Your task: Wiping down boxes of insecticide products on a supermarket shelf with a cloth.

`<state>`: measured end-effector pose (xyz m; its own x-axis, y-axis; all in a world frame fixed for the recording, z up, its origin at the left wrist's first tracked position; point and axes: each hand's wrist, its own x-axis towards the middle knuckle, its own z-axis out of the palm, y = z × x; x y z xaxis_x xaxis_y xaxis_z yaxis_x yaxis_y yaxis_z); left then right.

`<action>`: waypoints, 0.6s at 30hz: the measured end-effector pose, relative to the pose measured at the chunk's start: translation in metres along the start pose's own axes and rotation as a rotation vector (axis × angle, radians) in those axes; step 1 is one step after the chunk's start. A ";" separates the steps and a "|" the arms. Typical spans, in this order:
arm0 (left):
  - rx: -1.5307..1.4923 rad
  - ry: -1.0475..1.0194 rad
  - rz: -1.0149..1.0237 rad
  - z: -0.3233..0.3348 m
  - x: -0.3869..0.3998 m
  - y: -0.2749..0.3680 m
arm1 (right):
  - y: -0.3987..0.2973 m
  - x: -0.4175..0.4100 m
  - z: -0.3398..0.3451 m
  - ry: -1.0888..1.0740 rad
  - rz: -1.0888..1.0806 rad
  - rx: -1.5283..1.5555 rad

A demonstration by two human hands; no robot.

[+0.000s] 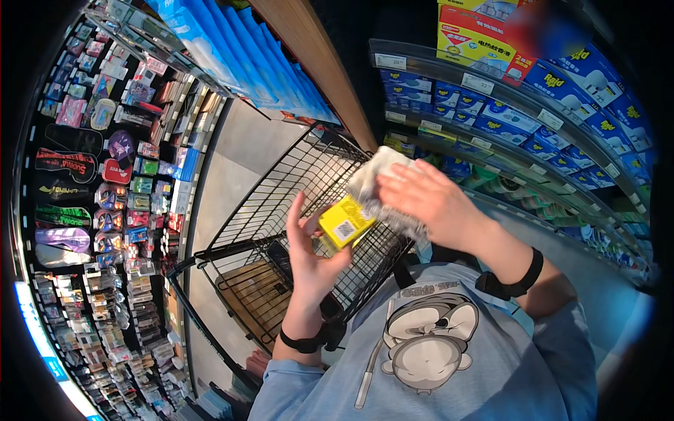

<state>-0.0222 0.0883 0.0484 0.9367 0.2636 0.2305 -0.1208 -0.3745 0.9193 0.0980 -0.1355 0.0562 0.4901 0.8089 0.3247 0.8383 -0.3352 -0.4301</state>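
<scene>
My left hand (310,252) grips a small yellow box (342,221) between thumb and fingers. The box bears dark writing and a printed code on a white patch. A crumpled grey-white cloth (387,163) lies under the fingers of my right hand (421,200), which presses it against the far end of the box. That end is hidden by the cloth. Both hands are above a black wire shopping cart (258,197), and a dark band circles each wrist.
To the right, shelves (426,55) hold blue Raid boxes (558,84) and yellow-red boxes (476,39). Blue packets (231,58) hang beside a wooden post (316,63). A rack of small packaged goods (116,200) stands left. Through the cart's wires shows a brown cardboard box (250,287).
</scene>
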 end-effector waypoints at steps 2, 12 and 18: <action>-0.027 0.071 -0.059 -0.015 -0.001 -0.010 | 0.013 -0.005 -0.002 -0.053 0.114 0.048; -0.965 0.608 -1.055 -0.046 -0.064 -0.207 | 0.034 -0.044 -0.004 -0.023 0.374 0.319; -1.100 0.590 -1.086 -0.025 -0.060 -0.240 | 0.037 -0.060 -0.002 0.008 0.424 0.333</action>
<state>-0.0574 0.1849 -0.1776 0.5188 0.3411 -0.7839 0.0645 0.8987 0.4337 0.0999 -0.1976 0.0230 0.7720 0.6318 0.0701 0.4458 -0.4595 -0.7682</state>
